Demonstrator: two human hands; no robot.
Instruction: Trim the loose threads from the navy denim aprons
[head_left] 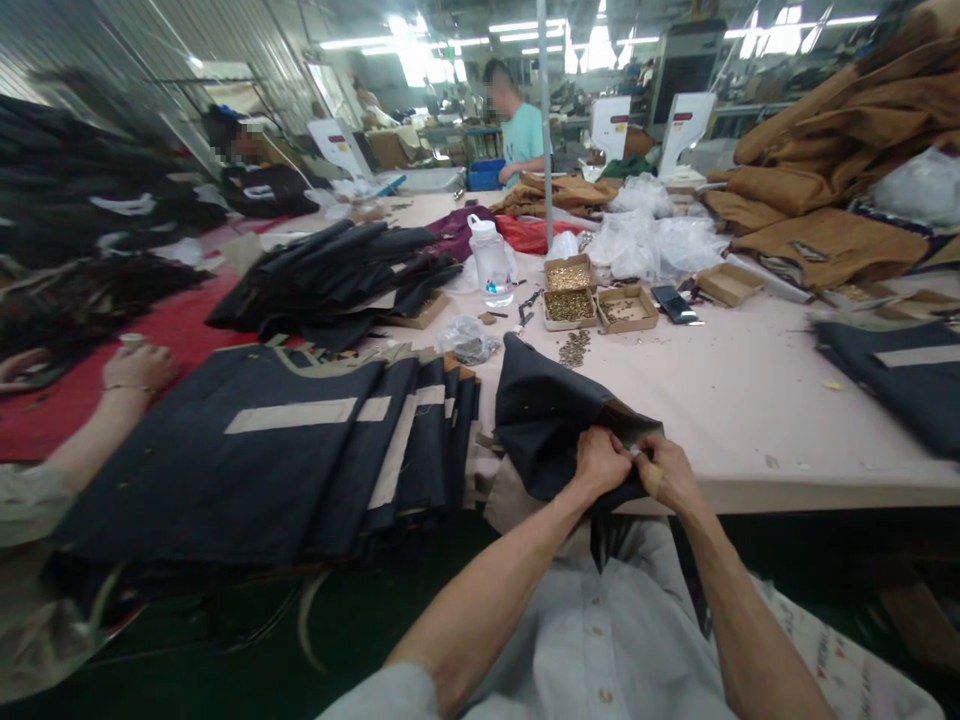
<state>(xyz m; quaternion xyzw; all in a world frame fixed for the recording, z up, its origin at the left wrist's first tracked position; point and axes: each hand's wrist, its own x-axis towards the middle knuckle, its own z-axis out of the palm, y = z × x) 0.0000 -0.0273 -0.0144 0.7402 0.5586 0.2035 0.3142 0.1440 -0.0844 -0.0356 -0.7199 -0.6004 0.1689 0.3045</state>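
Note:
A dark navy fabric piece with a beige underside (544,415) hangs partly over the table's front edge, bunched up in front of me. My left hand (602,460) is closed on its edge, fingers pinched together. Close beside it, my right hand (665,472) is also closed at the same edge, with a yellowish wrap on one finger. Between the fingertips a small pale spot shows, too small to name. Just beyond the fabric lies a loose heap of small metal fittings (574,348).
Folded dark pieces (300,450) are stacked to the left, beside a co-worker's hand (139,368). Small boxes of metal fittings (568,308), an open cardboard box (627,310) and a clear water jug (491,265) stand farther back. Another dark piece (896,375) lies at right.

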